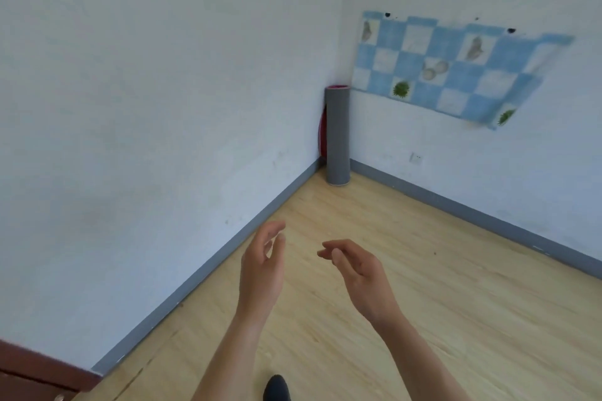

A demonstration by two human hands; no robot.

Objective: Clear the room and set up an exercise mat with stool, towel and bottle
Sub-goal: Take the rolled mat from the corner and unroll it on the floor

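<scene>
I see the rolled mat (337, 137) standing upright in the corner, centre frame: grey outside, pink at its top. My left hand (262, 267) and right hand (356, 267) hover empty, fingers loosely apart.

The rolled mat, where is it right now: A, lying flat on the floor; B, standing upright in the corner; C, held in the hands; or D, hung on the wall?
B: the rolled mat stands on end in the corner where the two walls meet, while both hands are empty.
</scene>
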